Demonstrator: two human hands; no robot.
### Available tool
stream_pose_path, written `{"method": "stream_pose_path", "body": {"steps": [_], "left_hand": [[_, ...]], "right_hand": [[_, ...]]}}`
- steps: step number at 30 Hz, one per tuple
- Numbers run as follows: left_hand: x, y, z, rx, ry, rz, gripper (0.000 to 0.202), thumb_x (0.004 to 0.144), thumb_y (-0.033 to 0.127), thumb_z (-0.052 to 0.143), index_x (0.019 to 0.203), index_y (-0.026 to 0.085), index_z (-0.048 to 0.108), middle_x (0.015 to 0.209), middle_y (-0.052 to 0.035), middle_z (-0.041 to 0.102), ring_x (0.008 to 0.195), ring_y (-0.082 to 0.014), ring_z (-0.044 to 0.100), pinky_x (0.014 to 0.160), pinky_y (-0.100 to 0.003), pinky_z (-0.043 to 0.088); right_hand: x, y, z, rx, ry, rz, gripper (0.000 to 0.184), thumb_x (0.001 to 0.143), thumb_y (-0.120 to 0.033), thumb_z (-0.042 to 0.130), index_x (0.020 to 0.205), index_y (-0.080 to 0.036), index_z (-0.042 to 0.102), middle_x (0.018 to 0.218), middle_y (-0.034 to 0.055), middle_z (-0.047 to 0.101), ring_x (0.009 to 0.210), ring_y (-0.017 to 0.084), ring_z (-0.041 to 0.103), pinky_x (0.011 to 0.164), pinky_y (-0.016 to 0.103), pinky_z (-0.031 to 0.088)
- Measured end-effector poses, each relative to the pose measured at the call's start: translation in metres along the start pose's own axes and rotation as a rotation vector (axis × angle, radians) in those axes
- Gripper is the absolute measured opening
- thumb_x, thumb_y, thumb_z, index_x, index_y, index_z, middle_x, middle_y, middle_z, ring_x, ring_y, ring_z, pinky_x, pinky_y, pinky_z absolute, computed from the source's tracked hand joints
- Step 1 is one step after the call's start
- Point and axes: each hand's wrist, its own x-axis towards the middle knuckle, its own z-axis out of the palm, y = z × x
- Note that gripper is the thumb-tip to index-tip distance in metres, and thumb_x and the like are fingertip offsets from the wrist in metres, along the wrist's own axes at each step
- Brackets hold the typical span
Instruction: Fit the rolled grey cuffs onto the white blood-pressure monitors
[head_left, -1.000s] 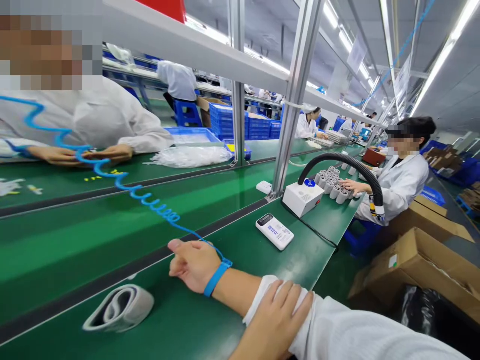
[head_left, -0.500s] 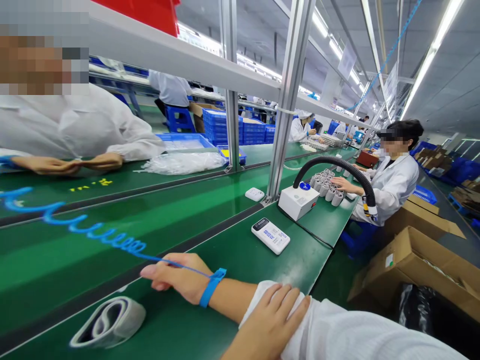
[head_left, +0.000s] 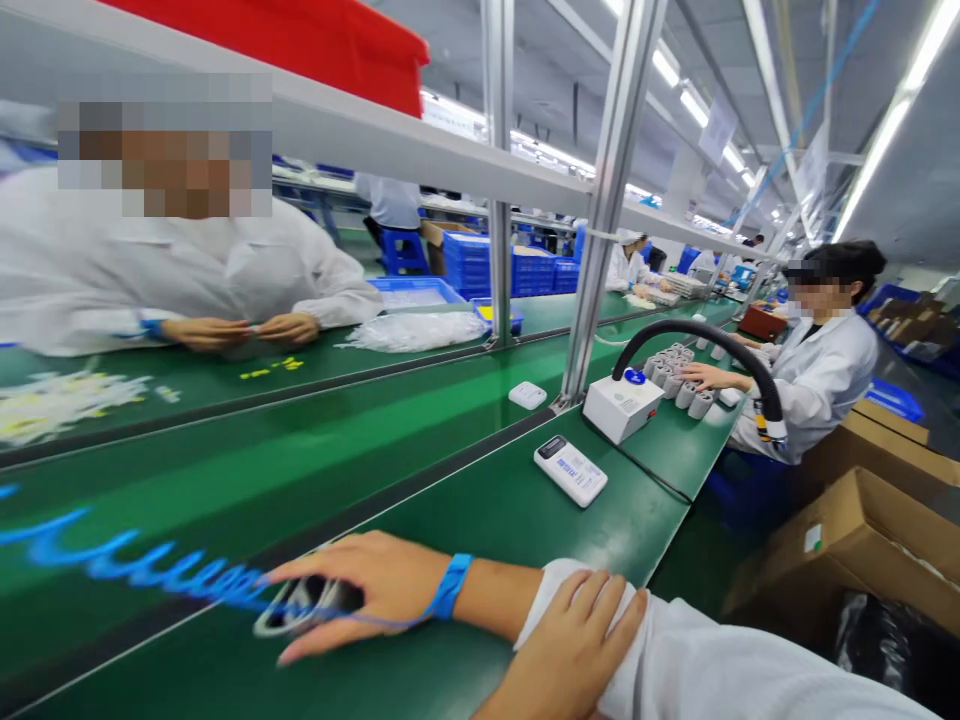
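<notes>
My right hand (head_left: 375, 590) wears a blue wrist strap (head_left: 450, 586) and reaches left along the green bench. Its thumb and fingers close around a grey rolled band (head_left: 296, 612), which is blurred by motion and partly hidden under the hand. A blue coiled cord (head_left: 142, 570) runs left from the strap across the conveyor. My left hand (head_left: 574, 645) lies flat on the white sleeve (head_left: 712, 670) of my right forearm, fingers stretched out, holding nothing.
A white handheld device (head_left: 570, 470) lies on the bench, with a white box and black hose (head_left: 622, 405) behind it. A metal post (head_left: 600, 260) rises by the conveyor. People in white work opposite and to the right. Cardboard boxes (head_left: 862, 540) stand at right.
My right hand has moved left and down onto the grey rolled band and closed round it. The coiled cord has swung lower and left. My left hand stays on the sleeve.
</notes>
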Motion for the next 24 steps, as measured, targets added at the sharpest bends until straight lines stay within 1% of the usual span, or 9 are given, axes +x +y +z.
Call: {"method": "stream_pose_path", "body": {"steps": [2, 4, 7, 10, 12, 15, 17, 21, 24], "left_hand": [[0.003, 0.0, -0.015, -0.078, -0.135, -0.006, 0.101, 0.094, 0.062, 0.082, 0.173, 0.015, 0.039, 0.156, -0.0224, 0.065, 0.137, -0.0389, 0.063, 0.119, -0.055, 0.049], [0.006, -0.002, -0.024, -0.112, -0.146, -0.007, 0.104, 0.092, 0.062, 0.084, 0.172, 0.013, 0.039, 0.155, -0.0228, 0.065, 0.135, -0.0383, 0.064, 0.12, -0.056, 0.05], [0.005, -0.008, -0.019, -0.155, 0.018, 0.081, 0.093, 0.099, 0.069, 0.075, 0.166, 0.012, 0.046, 0.153, -0.0224, 0.067, 0.138, -0.036, 0.064, 0.123, -0.054, 0.05], [-0.004, -0.021, -0.006, -0.211, 0.205, 0.178, 0.082, 0.104, 0.071, 0.066, 0.159, 0.011, 0.053, 0.147, -0.0228, 0.07, 0.14, -0.0331, 0.064, 0.125, -0.05, 0.051], [-0.013, -0.035, -0.002, -0.228, 0.342, 0.137, 0.061, 0.108, 0.054, 0.064, 0.151, 0.012, 0.056, 0.137, -0.0214, 0.074, 0.132, -0.0306, 0.069, 0.117, -0.047, 0.057], [-0.027, -0.07, -0.007, -0.242, 0.521, -0.117, 0.028, 0.106, 0.024, 0.056, 0.133, 0.019, 0.063, 0.12, -0.0139, 0.077, 0.113, -0.0252, 0.074, 0.101, -0.041, 0.062], [-0.035, -0.102, -0.014, -0.227, 0.526, -0.379, 0.02, 0.106, 0.021, 0.051, 0.12, 0.022, 0.065, 0.111, -0.0098, 0.076, 0.103, -0.0241, 0.073, 0.097, -0.04, 0.062], [-0.043, -0.174, -0.024, -0.149, 0.392, -0.879, 0.02, 0.105, 0.024, 0.05, 0.116, 0.019, 0.065, 0.119, -0.0159, 0.074, 0.114, -0.031, 0.07, 0.108, -0.051, 0.058], [-0.041, -0.217, -0.024, -0.14, 0.301, -1.016, 0.025, 0.099, 0.022, 0.053, 0.121, 0.016, 0.065, 0.13, -0.0198, 0.071, 0.128, -0.0343, 0.067, 0.118, -0.055, 0.054]], "right_hand": [[-0.007, 0.009, 0.005, -0.005, -0.005, -0.025, 0.068, 0.077, -0.042, 0.104, 0.137, -0.028, 0.075, 0.135, 0.0066, 0.079, 0.129, 0.032, 0.073, 0.114, 0.039, 0.055], [-0.012, 0.017, 0.007, 0.08, 0.089, 0.045, 0.08, 0.078, -0.042, 0.102, 0.149, -0.03, 0.068, 0.139, 0.0066, 0.076, 0.129, 0.031, 0.073, 0.115, 0.042, 0.055], [-0.009, 0.03, -0.001, 0.379, 0.338, 0.179, 0.094, 0.071, -0.042, 0.104, 0.152, -0.027, 0.059, 0.131, 0.005, 0.076, 0.116, 0.025, 0.076, 0.109, 0.041, 0.06], [-0.001, 0.037, -0.03, 0.717, 0.664, 0.221, 0.077, 0.066, -0.04, 0.102, 0.129, -0.024, 0.06, 0.115, 0.0013, 0.076, 0.101, 0.021, 0.076, 0.093, 0.037, 0.066], [0.0, 0.038, -0.061, 0.87, 0.864, 0.223, 0.066, 0.065, -0.037, 0.099, 0.116, -0.024, 0.059, 0.108, 0.0, 0.076, 0.096, 0.02, 0.075, 0.081, 0.035, 0.066], [-0.006, 0.039, -0.105, 0.958, 1.048, 0.208, 0.052, 0.072, -0.033, 0.092, 0.109, -0.024, 0.058, 0.102, -0.002, 0.074, 0.09, 0.017, 0.073, 0.072, 0.028, 0.062], [-0.011, 0.043, -0.122, 0.993, 1.102, 0.212, 0.042, 0.079, -0.034, 0.086, 0.11, -0.024, 0.06, 0.097, -0.0035, 0.073, 0.085, 0.014, 0.07, 0.067, 0.023, 0.057], [-0.011, 0.046, -0.126, 1.09, 1.145, 0.224, 0.032, 0.085, -0.033, 0.081, 0.11, -0.022, 0.064, 0.084, -0.0033, 0.071, 0.074, 0.014, 0.068, 0.058, 0.022, 0.05], [-0.005, 0.039, -0.116, 1.16, 1.079, 0.193, 0.029, 0.088, -0.034, 0.082, 0.108, -0.02, 0.066, 0.083, -0.0011, 0.071, 0.072, 0.016, 0.069, 0.057, 0.023, 0.051]]}}
